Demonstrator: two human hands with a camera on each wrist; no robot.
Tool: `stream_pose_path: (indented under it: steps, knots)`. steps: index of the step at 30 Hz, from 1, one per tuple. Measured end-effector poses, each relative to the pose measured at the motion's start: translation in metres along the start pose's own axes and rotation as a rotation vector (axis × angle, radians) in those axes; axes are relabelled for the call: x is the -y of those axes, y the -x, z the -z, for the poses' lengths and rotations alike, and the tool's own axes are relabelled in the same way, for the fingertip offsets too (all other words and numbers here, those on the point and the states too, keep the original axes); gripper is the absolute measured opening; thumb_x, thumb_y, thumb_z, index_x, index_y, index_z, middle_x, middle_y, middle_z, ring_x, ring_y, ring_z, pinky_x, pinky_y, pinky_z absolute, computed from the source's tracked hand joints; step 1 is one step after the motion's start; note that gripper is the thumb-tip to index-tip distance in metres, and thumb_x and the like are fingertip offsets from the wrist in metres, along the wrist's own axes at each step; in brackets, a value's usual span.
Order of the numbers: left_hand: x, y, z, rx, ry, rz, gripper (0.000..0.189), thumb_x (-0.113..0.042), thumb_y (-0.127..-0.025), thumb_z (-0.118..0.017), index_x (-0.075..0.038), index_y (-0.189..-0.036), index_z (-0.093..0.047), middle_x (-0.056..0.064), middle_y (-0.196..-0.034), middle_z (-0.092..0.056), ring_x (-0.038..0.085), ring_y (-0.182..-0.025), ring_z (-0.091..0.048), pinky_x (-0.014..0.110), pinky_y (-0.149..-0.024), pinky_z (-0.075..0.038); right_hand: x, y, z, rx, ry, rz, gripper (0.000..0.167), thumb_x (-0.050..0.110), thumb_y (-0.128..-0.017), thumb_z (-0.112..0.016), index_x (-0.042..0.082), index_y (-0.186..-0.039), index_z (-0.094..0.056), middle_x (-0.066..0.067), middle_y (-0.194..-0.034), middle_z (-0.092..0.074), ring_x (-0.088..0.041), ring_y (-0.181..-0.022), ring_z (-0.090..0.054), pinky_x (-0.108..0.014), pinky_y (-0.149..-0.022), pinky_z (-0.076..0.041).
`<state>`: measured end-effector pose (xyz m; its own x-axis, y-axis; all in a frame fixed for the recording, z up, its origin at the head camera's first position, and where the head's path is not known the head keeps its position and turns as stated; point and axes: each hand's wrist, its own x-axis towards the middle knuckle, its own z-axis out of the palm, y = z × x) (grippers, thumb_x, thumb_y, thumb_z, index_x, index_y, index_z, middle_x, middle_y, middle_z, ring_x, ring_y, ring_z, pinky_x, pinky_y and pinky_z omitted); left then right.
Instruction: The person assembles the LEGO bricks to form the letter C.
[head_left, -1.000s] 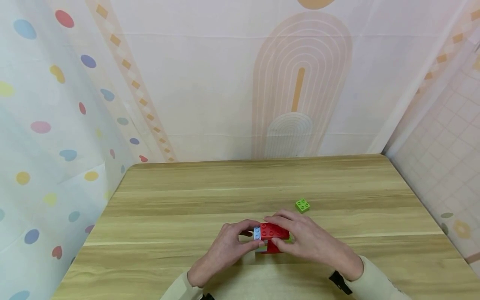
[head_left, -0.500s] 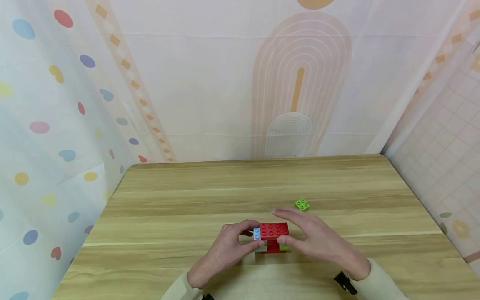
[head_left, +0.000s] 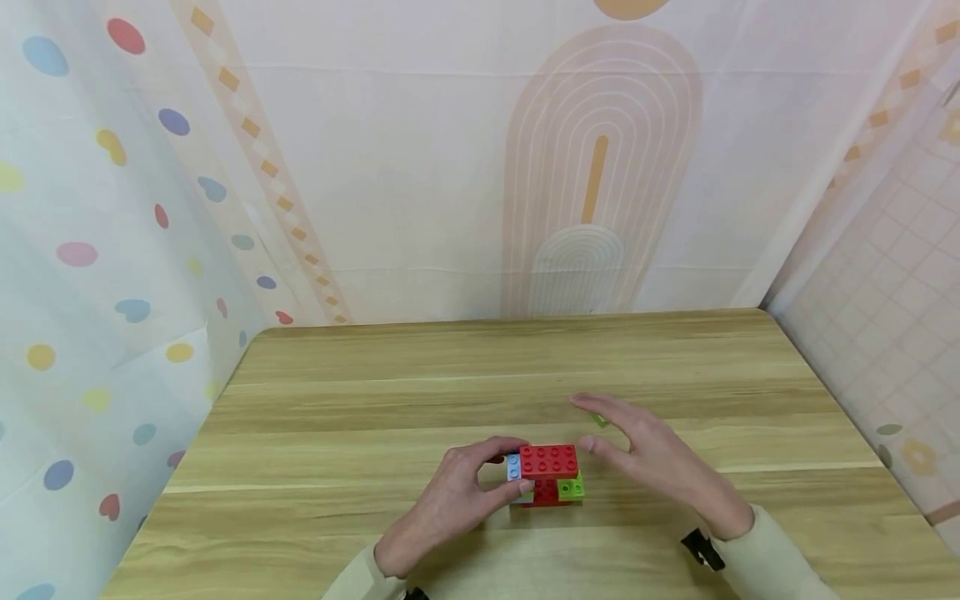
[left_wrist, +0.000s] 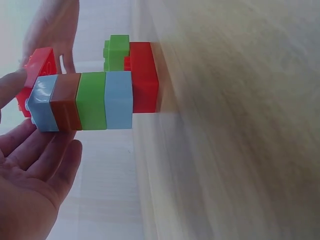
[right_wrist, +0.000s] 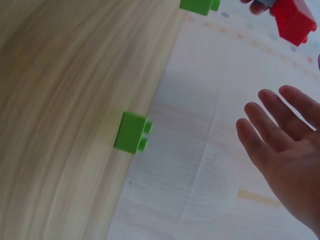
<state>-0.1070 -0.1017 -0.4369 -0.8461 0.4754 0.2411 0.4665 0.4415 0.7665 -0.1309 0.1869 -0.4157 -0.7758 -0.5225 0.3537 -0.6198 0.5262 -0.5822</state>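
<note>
My left hand point(head_left: 467, 490) holds a structure of toy building blocks near its top, thumb on the near side and fingers on the far side. Its column runs from a light blue block point(left_wrist: 119, 100) up through a green block point(left_wrist: 91, 101) and a brown block point(left_wrist: 65, 102) to another light blue block point(left_wrist: 44, 103). Below lies a red base block point(left_wrist: 144, 77), bearing a green block point(head_left: 571, 487) at its right end. A red block point(head_left: 548, 461) juts rightward from the column's top. Fingers extended, my right hand point(head_left: 651, 450) hovers near a loose green block point(right_wrist: 131, 132), partly covering it in the head view.
The structure and the loose block stand on a wooden table point(head_left: 337, 400). Behind the table hangs a patterned curtain point(head_left: 420, 167), with more printed cloth point(head_left: 135, 350) along the left side.
My right hand has let go of the red top block and moved right and away from me, toward the loose green block. My left hand keeps its hold on the structure.
</note>
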Motion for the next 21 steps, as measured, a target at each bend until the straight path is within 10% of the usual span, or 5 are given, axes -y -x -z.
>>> stream_pose_path:
  steps: [21]
  knots:
    - [-0.002,-0.007,0.001,-0.019,0.026,-0.066,0.036,-0.03,-0.093,-0.079,-0.011,-0.123,-0.072,-0.002,-0.114,-0.076,0.01,-0.103,-0.071,0.043,-0.09,-0.059,-0.042,-0.013,0.005,0.052,0.097,-0.103,0.047,0.026,-0.105,-0.064,0.0,-0.143,-0.058,-0.02,-0.148,-0.056,-0.041,-0.134,-0.054,-0.059,-0.11,-0.043]
